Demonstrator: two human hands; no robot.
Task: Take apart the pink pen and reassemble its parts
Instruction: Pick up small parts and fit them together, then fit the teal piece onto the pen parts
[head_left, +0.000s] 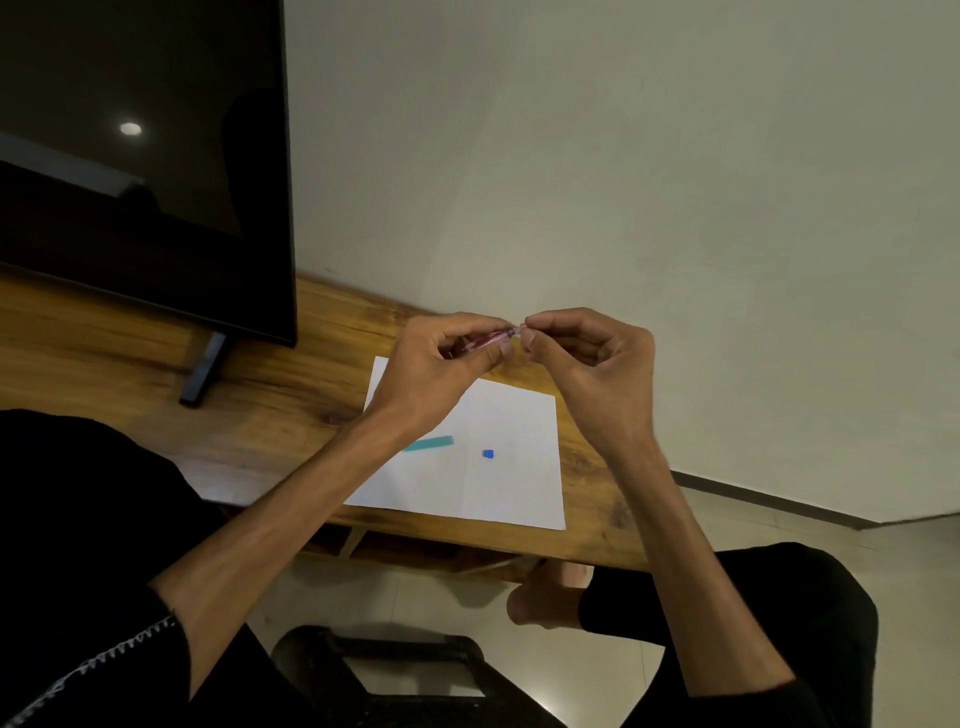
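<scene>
You are holding the pink pen (485, 340) in the air above the far edge of the white sheet (511, 488) on the counter (270, 410), well clear of it. Your left hand (441, 364) is curled around the barrel, fingers pressed onto it, so most of the pen is hidden in that grip. Your right hand (592, 353) pinches the pen's right end between thumb and forefinger, just where it leaves the left fist.

This looks like work at the tip end, either unscrewing it or seating it back; which one cannot be told from here. The next move likely calls for a steady left grip while the right twists or pulls along the barrel's line.

On the sheet below, nearer you, lie a teal piece (431, 443) and a small blue piece (488, 453), perhaps pen parts.
</scene>
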